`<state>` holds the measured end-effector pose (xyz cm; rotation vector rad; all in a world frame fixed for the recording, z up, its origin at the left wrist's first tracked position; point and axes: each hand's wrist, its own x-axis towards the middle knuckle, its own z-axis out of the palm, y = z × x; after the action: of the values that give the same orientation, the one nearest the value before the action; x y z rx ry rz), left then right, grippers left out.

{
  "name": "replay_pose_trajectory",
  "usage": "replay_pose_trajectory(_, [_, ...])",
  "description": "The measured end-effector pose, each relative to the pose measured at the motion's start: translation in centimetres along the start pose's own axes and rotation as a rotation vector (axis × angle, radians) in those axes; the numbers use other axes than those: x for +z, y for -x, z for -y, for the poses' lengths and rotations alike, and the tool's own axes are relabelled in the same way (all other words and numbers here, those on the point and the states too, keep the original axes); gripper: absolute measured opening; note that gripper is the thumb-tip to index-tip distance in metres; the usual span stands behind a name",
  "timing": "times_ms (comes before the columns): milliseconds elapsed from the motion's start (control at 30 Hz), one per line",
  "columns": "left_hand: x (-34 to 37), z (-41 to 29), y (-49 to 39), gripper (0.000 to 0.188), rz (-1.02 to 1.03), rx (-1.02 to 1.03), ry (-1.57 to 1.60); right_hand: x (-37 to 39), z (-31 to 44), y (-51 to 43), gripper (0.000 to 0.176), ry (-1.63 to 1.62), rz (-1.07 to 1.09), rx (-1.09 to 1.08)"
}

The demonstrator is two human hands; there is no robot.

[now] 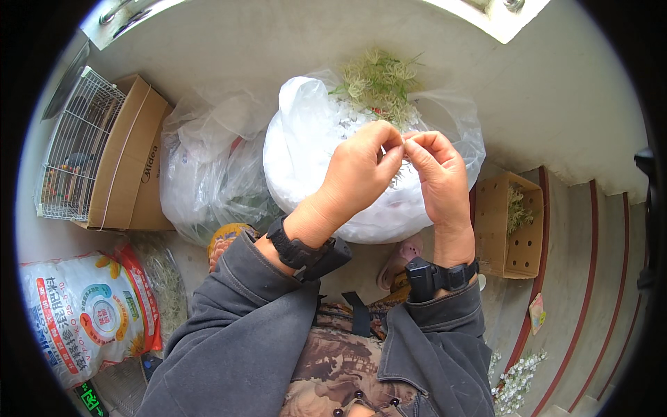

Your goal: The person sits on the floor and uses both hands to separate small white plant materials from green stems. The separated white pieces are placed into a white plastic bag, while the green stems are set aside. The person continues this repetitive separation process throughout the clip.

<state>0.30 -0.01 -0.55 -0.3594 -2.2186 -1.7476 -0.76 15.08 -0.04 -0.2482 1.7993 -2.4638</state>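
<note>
My left hand (359, 169) and my right hand (440, 172) meet at the fingertips over a large clear plastic bag (299, 125) filled with small white pieces. Both pinch something small and thin; the fingers largely hide it, so I cannot tell exactly what it is. Thin greenish bits show just below the fingertips. Behind my hands, a bunch of pale green artificial-looking sprigs (380, 83) lies on the bag's far side, with a bit of red beneath it. Each wrist wears a black strap with a small device.
At left stand another clear bag (219, 156), a cardboard box (127, 156), a wire cage (78, 151) and a printed fertilizer sack (94, 313). At right, a holed cardboard box (492, 224) holds sprigs beside stairs (568, 292). White flower sprays (516, 383) lie lower right.
</note>
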Motion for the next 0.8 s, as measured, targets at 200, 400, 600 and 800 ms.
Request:
replay_pose_trajectory(200, [-0.2,0.5,-0.5,0.013,0.064,-0.138,0.176,0.4,0.3,0.1,0.010,0.292,-0.056,-0.129])
replay_pose_trajectory(400, [-0.3,0.3,-0.4,0.018,0.054,-0.108,0.061,0.8,-0.1,0.4,0.007,0.805,-0.098,-0.449])
replay_pose_trajectory(600, [-0.5,0.0,-0.5,0.015,0.029,-0.156,-0.001,1.5,-0.7,0.3,0.005,0.933,-0.101,-0.705])
replay_pose_trajectory(800, [-1.0,-0.2,-0.8,0.018,0.161,-0.210,-0.024,1.6,-1.0,0.8,0.003,0.768,-0.153,-0.495])
